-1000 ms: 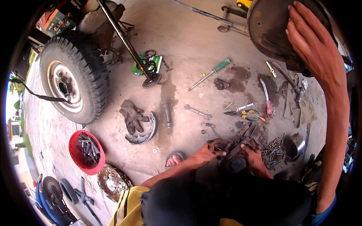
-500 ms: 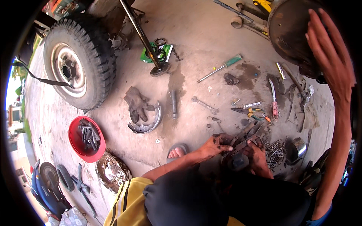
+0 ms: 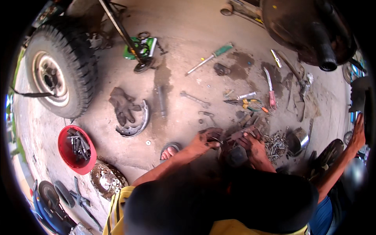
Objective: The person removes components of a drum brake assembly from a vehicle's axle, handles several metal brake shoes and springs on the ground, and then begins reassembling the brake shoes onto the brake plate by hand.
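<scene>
Low over the ground, between my knees, my right hand (image 3: 255,145) grips a greasy, dark brown flat metal part (image 3: 236,135), thumb on its near side. At the part's left end, my left hand (image 3: 208,139) has its blackened fingers bent together in a pinch. Something thin and pale shows at those fingertips, too small to name. Below the part is a dark rounded block (image 3: 236,156), partly hidden by my legs. A pile of bolts and screws (image 3: 276,146) lies right of my right hand, against a shiny metal can (image 3: 297,141).
Pliers (image 3: 246,103), an open-end wrench (image 3: 195,99), a green-handled screwdriver (image 3: 223,50) and a red-handled knife (image 3: 272,98) lie ahead. Leftward are a work glove (image 3: 124,105), a curved brake shoe (image 3: 145,117), a red helmet (image 3: 89,161) with sockets and a wheel (image 3: 84,78). A co-worker's arm (image 3: 340,162) is right.
The view has shifted, so the scene sits farther left. The co-worker's hand has left the large rusty drum at upper right and dropped lower. My hands stay at the metal part.
</scene>
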